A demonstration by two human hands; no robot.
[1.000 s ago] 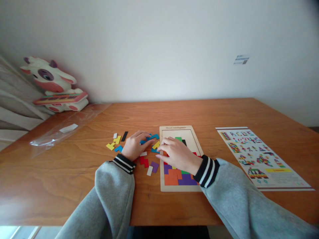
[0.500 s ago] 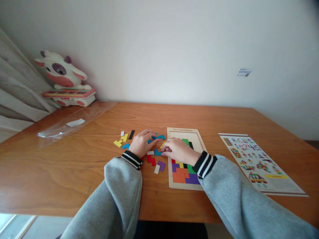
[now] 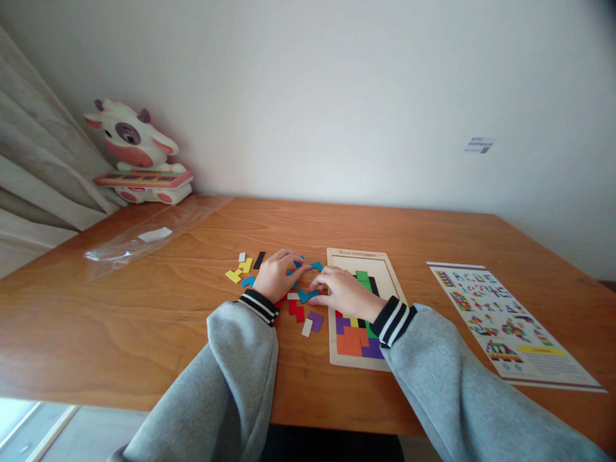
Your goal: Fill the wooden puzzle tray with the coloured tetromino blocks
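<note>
My left hand (image 3: 278, 276) rests over the loose puzzle pieces, thumb and fingers apart, with blue pieces under and beside the fingertips. My right hand (image 3: 345, 292) reaches across the left side of the wooden puzzle board (image 3: 333, 346). Its thumb and forefinger close on a blue puzzle piece (image 3: 307, 296) just left of the board. A yellow piece is mostly hidden by those fingers. Red pieces (image 3: 296, 310), a purple piece (image 3: 316, 321) and a white piece (image 3: 307, 328) lie nearer me. Orange, purple, green, black and yellow pieces fill the board's near part.
Yellow pieces (image 3: 233, 276), a black bar (image 3: 259, 260) and a white piece (image 3: 242, 256) lie left of my left hand. A printed pattern sheet (image 3: 510, 321) is at the right. Behind left are a clear plastic bag (image 3: 115, 253) and a cow toy keyboard (image 3: 139, 154).
The blue piece by my right fingertips has turned slightly. My right fingers have shifted a little over the yellow piece. My left hand stays nearly in place; the whole view has shifted slightly.
</note>
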